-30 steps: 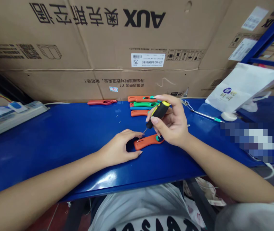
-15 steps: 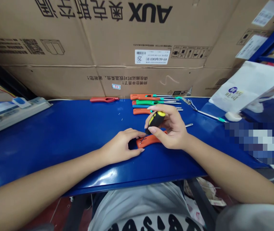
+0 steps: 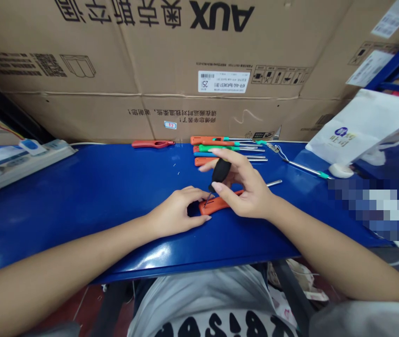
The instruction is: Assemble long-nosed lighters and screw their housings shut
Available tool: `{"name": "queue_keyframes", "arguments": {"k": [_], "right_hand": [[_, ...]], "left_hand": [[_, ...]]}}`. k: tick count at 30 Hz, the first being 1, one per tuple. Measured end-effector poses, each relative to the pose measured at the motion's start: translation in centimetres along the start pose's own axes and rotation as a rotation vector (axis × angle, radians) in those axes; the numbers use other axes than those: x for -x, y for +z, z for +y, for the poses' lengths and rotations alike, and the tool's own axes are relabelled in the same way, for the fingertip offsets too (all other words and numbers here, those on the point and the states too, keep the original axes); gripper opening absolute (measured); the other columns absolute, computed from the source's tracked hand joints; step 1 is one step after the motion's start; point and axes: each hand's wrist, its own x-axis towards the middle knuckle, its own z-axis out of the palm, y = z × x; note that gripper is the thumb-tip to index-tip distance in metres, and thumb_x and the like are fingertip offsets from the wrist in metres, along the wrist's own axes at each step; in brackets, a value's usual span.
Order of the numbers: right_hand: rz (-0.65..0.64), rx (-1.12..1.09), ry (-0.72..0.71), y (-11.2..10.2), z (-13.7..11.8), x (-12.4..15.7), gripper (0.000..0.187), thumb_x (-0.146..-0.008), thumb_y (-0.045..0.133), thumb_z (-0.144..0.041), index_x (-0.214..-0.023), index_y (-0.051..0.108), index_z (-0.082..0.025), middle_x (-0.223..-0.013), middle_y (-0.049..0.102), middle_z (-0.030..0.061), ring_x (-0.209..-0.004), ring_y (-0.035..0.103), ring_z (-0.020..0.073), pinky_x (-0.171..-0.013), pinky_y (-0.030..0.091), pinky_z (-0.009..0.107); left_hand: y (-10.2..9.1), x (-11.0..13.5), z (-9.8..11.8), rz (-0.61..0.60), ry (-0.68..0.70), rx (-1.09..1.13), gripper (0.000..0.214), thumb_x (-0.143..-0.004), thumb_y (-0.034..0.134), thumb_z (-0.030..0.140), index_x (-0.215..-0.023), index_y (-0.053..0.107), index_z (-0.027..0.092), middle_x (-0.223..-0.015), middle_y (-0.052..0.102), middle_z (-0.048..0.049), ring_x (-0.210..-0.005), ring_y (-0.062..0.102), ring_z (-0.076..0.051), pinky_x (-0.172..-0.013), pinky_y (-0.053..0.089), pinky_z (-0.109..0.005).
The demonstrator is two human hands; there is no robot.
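My right hand (image 3: 246, 189) is closed round a black-handled screwdriver (image 3: 219, 172); the thin tip points down-left onto an orange-handled tool (image 3: 216, 204) lying on the blue table (image 3: 90, 196). A metal shaft (image 3: 274, 183) sticks out to the right behind that hand. My left hand (image 3: 176, 213) rests on the table with its curled fingers pressed round the orange handle's left end, holding it down.
A row of orange, green and blue handled tools (image 3: 220, 150) lies at the back, with a red handle (image 3: 152, 143) to their left. Large cardboard boxes (image 3: 185, 70) wall the rear. A white paper bag (image 3: 364, 124) stands at right, a tray (image 3: 17, 161) at left.
My right hand has turned the screwdriver, so its yellow cap no longer shows. The tip stays on the orange handle. My left hand has kept its place.
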Motion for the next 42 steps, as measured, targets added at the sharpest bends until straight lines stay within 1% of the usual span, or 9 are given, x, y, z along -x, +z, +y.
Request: {"name": "queue_keyframes", "arguments": {"k": [3, 9, 14, 20, 25, 30, 35, 39, 42], "right_hand": [[-0.043, -0.020, 0.030, -0.3, -0.3, -0.2, 0.058, -0.097, 0.056, -0.022, -0.151, 0.034, -0.025, -0.131, 0.062, 0.0115, -0.101, 0.069, 0.0195, -0.068, 0.061, 0.028], [0.151, 0.292, -0.085, -0.6, 0.1, -0.1, 0.052, -0.083, 0.078, -0.033, -0.130, 0.056, -0.027, -0.116, 0.069, 0.0054, -0.063, 0.060, 0.0118, -0.052, 0.055, 0.026], [0.005, 0.065, 0.025, -0.5, -0.4, -0.3, 0.048, -0.102, 0.048, -0.028, -0.150, 0.039, -0.024, -0.121, 0.067, 0.0095, -0.074, 0.068, 0.0130, -0.061, 0.060, 0.027], [0.202, 0.304, -0.148, -0.8, -0.3, -0.4, 0.042, -0.085, 0.077, -0.034, -0.123, 0.063, -0.026, -0.112, 0.073, 0.0052, -0.077, 0.069, 0.0165, -0.066, 0.060, 0.029], [-0.021, 0.043, 0.028, -0.6, -0.5, -0.3, 0.050, -0.105, 0.042, -0.032, -0.154, 0.034, -0.027, -0.123, 0.068, 0.0080, -0.064, 0.066, 0.0104, -0.062, 0.060, 0.027], [0.168, 0.274, -0.126, -0.6, -0.6, -0.3, 0.043, -0.089, 0.072, -0.035, -0.129, 0.061, -0.027, -0.117, 0.072, 0.0057, -0.077, 0.070, 0.0169, -0.069, 0.062, 0.031], [0.032, 0.094, -0.040, -0.5, -1.1, -0.4, 0.044, -0.104, 0.042, -0.026, -0.148, 0.046, -0.026, -0.121, 0.071, 0.0082, -0.082, 0.072, 0.0160, -0.071, 0.062, 0.031], [0.163, 0.267, -0.187, -0.5, -1.5, -0.5, 0.035, -0.092, 0.068, -0.029, -0.127, 0.064, -0.027, -0.109, 0.076, 0.0047, -0.079, 0.072, 0.0172, -0.068, 0.061, 0.029], [0.163, 0.309, -0.265, -0.8, -1.7, -0.5, 0.035, -0.096, 0.060, -0.027, -0.131, 0.064, -0.027, -0.108, 0.077, 0.0047, -0.086, 0.074, 0.0189, -0.079, 0.062, 0.032]], "left_hand": [[0.0, 0.0, 0.0, 0.011, 0.001, -0.002, 0.034, -0.083, 0.076, 0.026, -0.116, 0.067, 0.019, -0.101, 0.072, -0.0048, -0.093, 0.067, -0.022, -0.088, 0.053, -0.036], [0.1, 0.0, 0.1, 0.009, -0.009, 0.008, 0.029, -0.083, 0.076, 0.025, -0.110, 0.068, 0.019, -0.105, 0.073, -0.0056, -0.097, 0.067, -0.022, -0.089, 0.054, -0.036], [0.0, 0.0, 0.0, -0.005, -0.004, -0.008, 0.037, -0.084, 0.076, 0.029, -0.118, 0.067, 0.019, -0.104, 0.073, -0.0065, -0.096, 0.068, -0.022, -0.089, 0.054, -0.037], [0.1, 0.0, -0.1, 0.004, 0.014, 0.005, 0.033, -0.085, 0.077, 0.030, -0.114, 0.067, 0.020, -0.106, 0.073, -0.0064, -0.099, 0.067, -0.023, -0.092, 0.053, -0.037], [0.1, 0.0, -0.1, -0.004, -0.010, 0.002, 0.036, -0.084, 0.078, 0.032, -0.116, 0.067, 0.020, -0.102, 0.073, -0.0058, -0.094, 0.067, -0.022, -0.088, 0.054, -0.037], [0.2, 0.0, -0.2, -0.003, 0.008, 0.003, 0.032, -0.085, 0.077, 0.032, -0.113, 0.068, 0.020, -0.103, 0.073, -0.0056, -0.097, 0.067, -0.023, -0.090, 0.053, -0.037], [0.3, 0.0, -0.2, -0.010, 0.004, 0.012, 0.035, -0.085, 0.077, 0.033, -0.115, 0.068, 0.018, -0.102, 0.072, -0.0065, -0.096, 0.066, -0.023, -0.088, 0.053, -0.036], [0.2, 0.0, -0.1, -0.014, 0.009, 0.012, 0.031, -0.086, 0.076, 0.033, -0.113, 0.069, 0.020, -0.101, 0.072, -0.0054, -0.096, 0.066, -0.023, -0.089, 0.052, -0.037], [0.1, 0.0, 0.0, -0.012, 0.004, 0.010, 0.031, -0.086, 0.076, 0.033, -0.113, 0.069, 0.020, -0.100, 0.072, -0.0053, -0.095, 0.066, -0.022, -0.090, 0.052, -0.037]]}}
